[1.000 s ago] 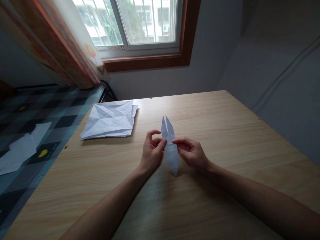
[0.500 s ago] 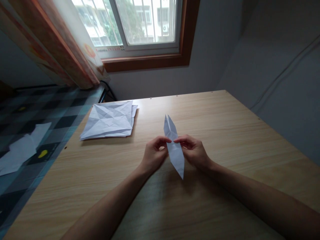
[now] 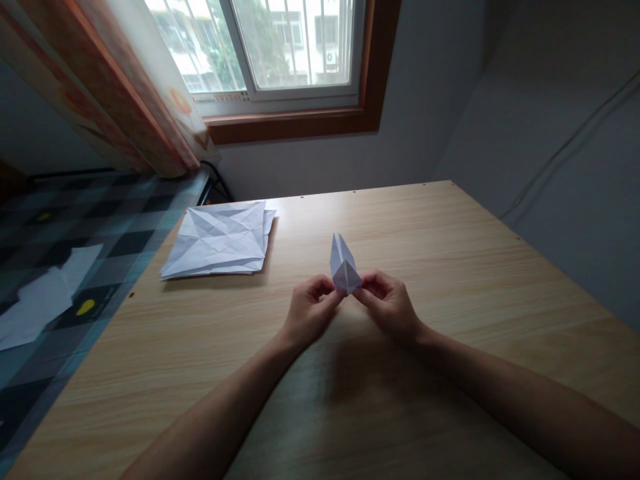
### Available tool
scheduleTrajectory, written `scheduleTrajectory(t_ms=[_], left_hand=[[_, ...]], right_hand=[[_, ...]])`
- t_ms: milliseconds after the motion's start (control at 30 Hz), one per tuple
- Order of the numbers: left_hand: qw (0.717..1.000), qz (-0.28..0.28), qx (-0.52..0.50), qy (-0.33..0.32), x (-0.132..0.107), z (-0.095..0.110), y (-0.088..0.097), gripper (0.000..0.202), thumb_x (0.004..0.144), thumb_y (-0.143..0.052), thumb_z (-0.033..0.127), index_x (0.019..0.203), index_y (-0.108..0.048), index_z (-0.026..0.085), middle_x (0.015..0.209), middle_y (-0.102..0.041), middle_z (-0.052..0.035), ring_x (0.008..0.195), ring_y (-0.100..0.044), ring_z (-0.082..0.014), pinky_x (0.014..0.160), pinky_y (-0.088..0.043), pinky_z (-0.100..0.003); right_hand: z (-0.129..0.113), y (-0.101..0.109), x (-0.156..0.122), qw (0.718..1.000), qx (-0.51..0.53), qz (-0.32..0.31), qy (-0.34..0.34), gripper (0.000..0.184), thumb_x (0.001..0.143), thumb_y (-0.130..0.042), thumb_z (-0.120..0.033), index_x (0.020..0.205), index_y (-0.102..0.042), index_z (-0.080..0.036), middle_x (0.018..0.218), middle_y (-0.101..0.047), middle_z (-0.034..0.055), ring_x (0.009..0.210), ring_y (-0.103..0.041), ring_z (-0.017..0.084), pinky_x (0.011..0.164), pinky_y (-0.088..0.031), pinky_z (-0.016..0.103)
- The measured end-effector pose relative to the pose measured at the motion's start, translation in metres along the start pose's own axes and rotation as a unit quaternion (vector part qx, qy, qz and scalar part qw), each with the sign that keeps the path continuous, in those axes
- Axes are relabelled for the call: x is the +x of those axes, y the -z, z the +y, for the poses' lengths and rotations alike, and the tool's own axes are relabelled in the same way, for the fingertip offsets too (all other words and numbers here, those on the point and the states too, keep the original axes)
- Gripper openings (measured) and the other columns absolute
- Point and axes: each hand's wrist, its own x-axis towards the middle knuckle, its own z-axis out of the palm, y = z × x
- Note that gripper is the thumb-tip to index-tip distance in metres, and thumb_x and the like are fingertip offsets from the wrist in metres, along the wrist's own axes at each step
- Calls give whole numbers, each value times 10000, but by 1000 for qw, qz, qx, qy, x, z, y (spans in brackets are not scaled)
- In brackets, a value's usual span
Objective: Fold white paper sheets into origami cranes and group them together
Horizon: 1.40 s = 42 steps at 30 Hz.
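A small folded white paper piece (image 3: 344,267) with two pointed tips stands up between my hands over the wooden table (image 3: 450,267). My left hand (image 3: 310,312) pinches its lower left side with thumb and fingers closed. My right hand (image 3: 387,305) pinches its lower right side the same way. Both hands meet at the paper's bottom corner, and the lower part of the paper is folded out of sight.
A stack of creased white paper sheets (image 3: 219,240) lies at the table's far left. To the left is a checkered bed cover (image 3: 75,240) with loose white paper (image 3: 43,293) on it. A window and a curtain (image 3: 145,87) are behind; a grey wall runs along the right.
The long lower point of the paper, hanging below my hands earlier, is no longer visible; the piece now looks short. My hands have closed together at its base.
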Motion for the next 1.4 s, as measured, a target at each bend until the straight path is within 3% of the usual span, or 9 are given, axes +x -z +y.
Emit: scheduleTrajectory(t_ms=[233,400,500,700,800,967,1167,1300,1400], left_hand=[[995,0,-93,32,-3,-4,-5,285,739,-755,275,790,-490,183,652,-644,31,608,-634,-120,614,-499,-228],[994,-23,-97,43,-4,-4,-5,282,780,-724,309,800,-472,185,684,-654,16,623,-639,-122,619,-508,-237],[996,-39,-71,31,-5,-2,-4,237,804,-696,316,858,-504,188,669,-636,25,624,-623,-116,611,-490,-228],[998,-61,1,4,-5,-2,-4,195,861,-601,283,1027,-564,188,599,-533,60,579,-548,-97,591,-461,-217],[996,-40,77,-23,-6,-1,-5,170,855,-594,260,1007,-594,184,655,-551,37,583,-522,-94,546,-410,-202],[983,-19,170,-61,-5,-1,-5,263,757,-732,324,943,-624,172,794,-613,-17,669,-566,-126,610,-450,-242],[990,-66,121,-34,-5,-6,-4,410,655,-835,318,946,-588,168,828,-674,-37,734,-637,-160,641,-485,-257],[993,-80,80,-25,-6,-4,-5,378,679,-825,277,951,-587,166,885,-717,-63,789,-683,-178,673,-519,-265],[995,-94,32,-27,-6,0,-6,339,716,-800,259,970,-596,164,957,-734,-87,868,-706,-205,744,-554,-305]], right_hand=[[0,-4,-1,999,29,35,-29,283,754,-757,-369,854,-543,-213,716,-630,-24,631,-621,127,623,-522,268],[0,-4,0,994,77,39,-62,439,733,-756,-332,1076,-506,-219,633,-607,-70,570,-592,113,595,-504,256],[0,-2,3,991,90,32,-94,564,722,-759,-351,1202,-507,-198,695,-661,-35,606,-612,128,610,-508,276],[0,0,7,990,87,35,-108,449,667,-798,-372,1033,-631,-173,625,-613,-45,569,-591,126,553,-487,266],[0,-1,5,993,57,62,-82,374,666,-810,-343,952,-628,-186,576,-570,-66,520,-552,111,504,-463,243],[0,-4,-1,994,40,85,-52,353,655,-837,-343,877,-598,-209,668,-642,-31,592,-624,136,561,-514,259],[0,-3,-3,994,90,-3,-67,332,631,-859,-362,789,-608,-213,831,-674,11,735,-680,181,665,-586,320],[1,-1,-1,993,100,-23,-54,296,632,-860,-340,746,-628,-195,1144,-618,54,910,-672,203,749,-584,337],[0,0,1,992,106,-43,-57,290,631,-858,-338,721,-622,-196,1121,-640,53,957,-660,226,807,-570,373]])
